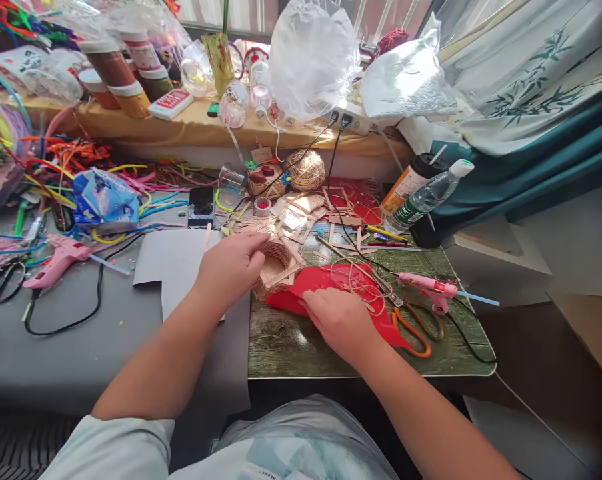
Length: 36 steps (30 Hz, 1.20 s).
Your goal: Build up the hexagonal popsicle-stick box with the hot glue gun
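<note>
Left hand (235,261) at the left of a hollow, many-sided stick box (285,274), fingers reaching over its rim, whether pinching cannot be told; right hand (338,321) at the red sheet (375,300), fingertips bunched near the box, their hold hidden; the box stands near the green board's (293,350) left edge; scissors (415,327) lie right of the right hand.

We have open lane over gray desk (131,347) at front left, right of looped cord (55,333). Front strip of green board (281,350) lets us pass before red sheet (388,327). To right, scissors (401,305) and pink glue gun (433,287) bar us. Black cord (329,177) hangs beyond stick box (285,275); bottle (431,195) and cup (405,183) block far right corner.
</note>
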Motion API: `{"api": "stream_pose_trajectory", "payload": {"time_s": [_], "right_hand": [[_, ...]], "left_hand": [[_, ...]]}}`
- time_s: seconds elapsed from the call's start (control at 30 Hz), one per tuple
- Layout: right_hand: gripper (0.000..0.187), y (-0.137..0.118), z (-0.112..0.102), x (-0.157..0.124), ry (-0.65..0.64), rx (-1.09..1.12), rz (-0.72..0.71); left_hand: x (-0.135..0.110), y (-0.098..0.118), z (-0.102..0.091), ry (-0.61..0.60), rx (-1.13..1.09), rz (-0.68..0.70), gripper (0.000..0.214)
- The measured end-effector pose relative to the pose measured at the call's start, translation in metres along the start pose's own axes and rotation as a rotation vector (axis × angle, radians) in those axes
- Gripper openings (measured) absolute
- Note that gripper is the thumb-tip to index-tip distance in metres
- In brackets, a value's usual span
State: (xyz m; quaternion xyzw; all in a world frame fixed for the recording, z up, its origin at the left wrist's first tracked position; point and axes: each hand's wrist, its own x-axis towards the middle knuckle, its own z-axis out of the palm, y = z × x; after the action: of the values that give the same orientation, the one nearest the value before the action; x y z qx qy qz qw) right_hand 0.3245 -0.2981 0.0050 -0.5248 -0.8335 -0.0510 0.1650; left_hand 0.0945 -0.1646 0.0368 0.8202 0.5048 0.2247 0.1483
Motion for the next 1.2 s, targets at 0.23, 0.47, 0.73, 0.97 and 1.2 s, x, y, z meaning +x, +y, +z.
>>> {"api": "stream_pose_trajectory", "payload": {"time_s": [0.23,0.47,0.73,0.97,1.2], "right_hand": [[0.022,-0.013,0.014,0.019,-0.041,-0.032,0.127],[0.028,-0.016,0.029,0.023,0.026,-0.002,0.105],[0.029,-0.018,0.033,0.017,0.03,-0.011,0.029],[0.029,-0.024,0.043,0.009,0.016,0.03,0.004],[0.025,-0.014,0.047,0.012,0.063,0.002,0.018]], "left_hand": [[0.003,-0.009,0.022,-0.139,0.013,0.003,0.045],[0.003,-0.01,0.016,-0.139,-0.133,0.108,0.033],[-0.001,-0.001,-0.001,-0.437,-0.23,0.627,0.034],[-0.008,-0.005,0.017,-0.386,-0.045,0.634,0.037],[-0.006,-0.004,0.02,-0.443,-0.098,0.559,0.026]]}}
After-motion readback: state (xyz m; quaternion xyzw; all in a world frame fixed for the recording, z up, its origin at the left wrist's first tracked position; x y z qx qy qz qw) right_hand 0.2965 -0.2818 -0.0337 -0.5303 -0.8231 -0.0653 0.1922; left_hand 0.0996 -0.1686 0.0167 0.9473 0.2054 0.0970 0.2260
